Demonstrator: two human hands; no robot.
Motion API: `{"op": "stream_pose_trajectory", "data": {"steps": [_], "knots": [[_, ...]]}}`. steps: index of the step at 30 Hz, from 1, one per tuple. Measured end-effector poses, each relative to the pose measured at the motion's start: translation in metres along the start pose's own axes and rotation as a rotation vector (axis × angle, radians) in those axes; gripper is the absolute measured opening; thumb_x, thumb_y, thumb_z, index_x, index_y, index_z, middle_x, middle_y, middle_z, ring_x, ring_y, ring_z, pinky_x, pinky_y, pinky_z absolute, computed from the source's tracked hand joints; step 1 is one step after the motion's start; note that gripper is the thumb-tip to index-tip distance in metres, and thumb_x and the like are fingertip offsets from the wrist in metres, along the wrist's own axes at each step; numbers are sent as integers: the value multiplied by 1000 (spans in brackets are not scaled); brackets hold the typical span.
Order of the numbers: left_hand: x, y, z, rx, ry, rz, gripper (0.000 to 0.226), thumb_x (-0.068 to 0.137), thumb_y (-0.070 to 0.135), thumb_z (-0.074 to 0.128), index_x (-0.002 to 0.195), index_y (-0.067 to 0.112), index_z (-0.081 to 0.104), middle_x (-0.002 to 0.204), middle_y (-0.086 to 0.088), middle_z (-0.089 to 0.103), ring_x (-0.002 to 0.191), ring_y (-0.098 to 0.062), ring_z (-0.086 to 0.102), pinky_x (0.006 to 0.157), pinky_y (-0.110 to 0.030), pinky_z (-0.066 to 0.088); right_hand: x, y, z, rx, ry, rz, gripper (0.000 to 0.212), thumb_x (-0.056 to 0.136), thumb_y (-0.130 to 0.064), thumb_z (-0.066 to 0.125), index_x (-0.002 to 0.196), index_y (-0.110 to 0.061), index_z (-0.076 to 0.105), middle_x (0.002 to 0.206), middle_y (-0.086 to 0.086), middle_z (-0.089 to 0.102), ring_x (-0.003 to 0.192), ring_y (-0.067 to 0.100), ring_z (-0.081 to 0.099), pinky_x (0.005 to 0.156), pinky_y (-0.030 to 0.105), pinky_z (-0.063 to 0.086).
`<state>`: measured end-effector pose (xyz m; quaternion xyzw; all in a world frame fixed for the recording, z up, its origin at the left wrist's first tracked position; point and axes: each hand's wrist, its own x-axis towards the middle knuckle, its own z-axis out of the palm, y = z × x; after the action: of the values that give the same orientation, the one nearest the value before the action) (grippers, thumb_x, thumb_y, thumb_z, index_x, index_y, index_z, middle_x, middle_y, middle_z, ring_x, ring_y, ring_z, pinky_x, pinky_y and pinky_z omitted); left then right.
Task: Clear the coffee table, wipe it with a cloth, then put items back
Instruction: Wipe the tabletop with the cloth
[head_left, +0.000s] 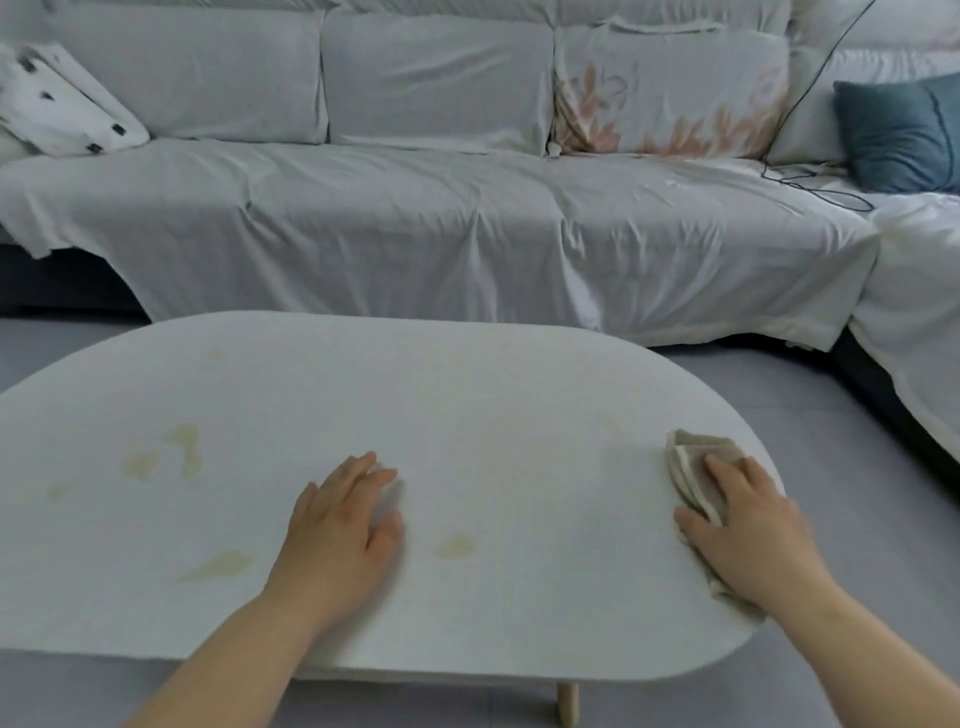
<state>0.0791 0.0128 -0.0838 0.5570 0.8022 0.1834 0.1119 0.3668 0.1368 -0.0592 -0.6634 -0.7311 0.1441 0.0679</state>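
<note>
A white oval coffee table (467, 395) fills the lower half of the view, its top bare of items. Yellowish stains (176, 457) mark its left part and a smaller stain (456, 545) lies near the middle. A folded beige cloth (696, 467) lies near the table's right end. My right hand (748, 530) presses flat on the cloth, fingers spread over it. My left hand (343, 525) rests palm down on the table's middle, fingers apart, holding nothing, slightly blurred.
A long sofa under a pale sheet (415, 223) runs behind the table and turns down the right side. On it lie a white spotted cushion (67, 104), a floral pillow (670, 88), a blue cushion (898, 135) and a black cable (810, 182). Grey floor (857, 426) surrounds the table.
</note>
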Motion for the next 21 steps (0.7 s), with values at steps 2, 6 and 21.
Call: {"op": "stream_pose_trajectory", "data": {"steps": [2,6,21], "knots": [[10,4,-6,9,5,5,44,92,27,34,135,25,27,153,5,15,141,-11,8,112,-28,0,0,-15,1,51,-37,-62,66,83,-44,52,139,-22,24,151,6,17,132,30,29,106,34,27],[26,10,-3,33,20,-8,44,92,27,34,135,21,29,152,1,19,140,-13,14,112,-28,4,1,-59,21,64,-107,-320,70,80,-46,54,139,-25,23,154,2,7,136,23,21,109,28,23],[36,-2,17,72,70,-62,49,91,37,22,139,30,15,155,8,4,141,-7,-4,113,-30,-7,107,-72,20,31,198,133,42,85,-2,37,126,-5,41,139,18,36,118,39,43,97,39,37]]}}
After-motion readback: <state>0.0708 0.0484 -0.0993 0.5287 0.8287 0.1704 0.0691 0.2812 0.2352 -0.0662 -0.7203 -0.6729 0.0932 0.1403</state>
